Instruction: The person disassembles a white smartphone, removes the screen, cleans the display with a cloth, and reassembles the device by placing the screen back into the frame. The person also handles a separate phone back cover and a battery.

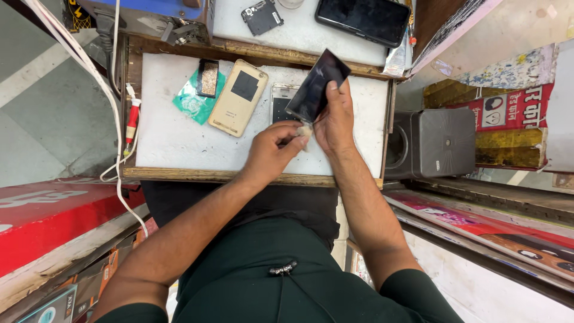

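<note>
Dark glass panel (317,85): held tilted above the worktop (173,140), approx. centre-right of frame, lower edge at the hands. Right hand (335,119) is closed on the panel's lower end, thumb against the face, fingers behind. Left hand (272,149) is pinched shut on a small pale wad (304,130), which touches the panel's bottom corner; both hands meet there.

Ref. panel, clock positions:
- 9 o'clock, just beside: white phone (280,101), flat on worktop, partly hidden behind panel.
- 9 o'clock, near: gold phone (238,97), face down, dark square patch on its back.
- 9 o'clock, further out: green packet (192,103) with a small dark part (207,78) on it.
- 9 o'clock, worktop edge: red-handled tool (132,124) with white cable (110,90).
- 12 o'clock, on raised shelf: black phone (363,18); at 11 o'clock, a small module (262,16).
- 3 o'clock, off the worktop: dark speaker box (427,143).

Worktop surface is white, wood-framed.
</note>
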### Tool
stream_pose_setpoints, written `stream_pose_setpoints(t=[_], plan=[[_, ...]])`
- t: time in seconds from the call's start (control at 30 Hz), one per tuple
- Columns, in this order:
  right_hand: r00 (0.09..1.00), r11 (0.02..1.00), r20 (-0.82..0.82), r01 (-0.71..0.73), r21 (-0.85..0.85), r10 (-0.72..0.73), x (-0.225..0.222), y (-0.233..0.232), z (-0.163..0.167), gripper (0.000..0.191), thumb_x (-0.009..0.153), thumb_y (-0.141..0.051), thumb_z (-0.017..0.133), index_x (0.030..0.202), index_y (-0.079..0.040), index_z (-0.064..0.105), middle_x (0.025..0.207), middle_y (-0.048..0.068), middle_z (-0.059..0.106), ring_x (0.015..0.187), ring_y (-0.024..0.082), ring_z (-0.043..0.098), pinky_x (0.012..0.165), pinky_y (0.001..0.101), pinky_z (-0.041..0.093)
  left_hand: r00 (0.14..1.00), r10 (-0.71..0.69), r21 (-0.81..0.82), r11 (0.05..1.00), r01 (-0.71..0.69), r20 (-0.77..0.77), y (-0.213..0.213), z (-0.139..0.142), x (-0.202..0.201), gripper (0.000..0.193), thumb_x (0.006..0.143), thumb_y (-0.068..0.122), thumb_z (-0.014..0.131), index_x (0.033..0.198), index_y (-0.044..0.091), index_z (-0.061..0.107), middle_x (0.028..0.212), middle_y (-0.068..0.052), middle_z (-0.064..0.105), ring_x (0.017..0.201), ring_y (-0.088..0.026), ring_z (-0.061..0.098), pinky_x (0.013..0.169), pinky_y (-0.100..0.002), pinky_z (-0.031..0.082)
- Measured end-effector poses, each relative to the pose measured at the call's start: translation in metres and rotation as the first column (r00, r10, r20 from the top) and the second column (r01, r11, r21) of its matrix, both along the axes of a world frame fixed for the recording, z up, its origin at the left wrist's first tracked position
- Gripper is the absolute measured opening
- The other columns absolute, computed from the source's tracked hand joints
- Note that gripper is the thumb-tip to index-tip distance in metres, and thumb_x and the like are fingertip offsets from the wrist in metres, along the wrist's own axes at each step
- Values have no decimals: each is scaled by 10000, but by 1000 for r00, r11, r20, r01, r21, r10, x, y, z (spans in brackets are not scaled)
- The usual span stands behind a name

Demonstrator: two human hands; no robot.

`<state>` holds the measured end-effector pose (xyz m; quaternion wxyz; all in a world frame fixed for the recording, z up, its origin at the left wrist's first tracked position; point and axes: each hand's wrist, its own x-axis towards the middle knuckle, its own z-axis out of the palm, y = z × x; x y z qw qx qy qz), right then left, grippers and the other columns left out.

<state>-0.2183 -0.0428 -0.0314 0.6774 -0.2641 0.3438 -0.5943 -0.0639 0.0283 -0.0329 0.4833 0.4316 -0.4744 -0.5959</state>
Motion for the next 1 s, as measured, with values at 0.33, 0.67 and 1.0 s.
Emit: stream_pose_setpoints(t=[0.33, 0.67, 1.0], plan=[[974, 973, 45, -218, -73, 222, -3, 1, 13, 537, 908, 8, 701, 1363, -101, 438, 1184, 147, 666, 1027, 230, 728, 901, 409, 635, 932, 133, -245, 968, -49, 338, -52, 44, 48, 196, 944, 210, 799, 1011, 29, 769, 861, -41, 716, 706, -88, 631, 614, -247, 508], [880, 894, -165, -448, 22, 446, -7, 2, -8, 276, 998, -1, 652, 1267, 7, 595, 1108, 95, 713, 1013, 147, 695, 955, 302, 600, 819, -145, -302, 882, 361, 556, -80, 68, 97, 153, 970, 217, 744, 1007, 72, 773, 968, -38, 743, 850, -145, 709, 708, -305, 555], [960, 966, -210, -217, -143, 185, -2, 4, -12, 155, 1026, 8, 620, 1077, -80, 504, 956, 42, 677, 828, 56, 613, 760, 229, 525, 917, 79, -113, 993, -37, 391, -49, 24, 70, 202, 1062, 173, 586, 1137, 32, 710, 832, -51, 735, 732, -107, 696, 661, -260, 547]])
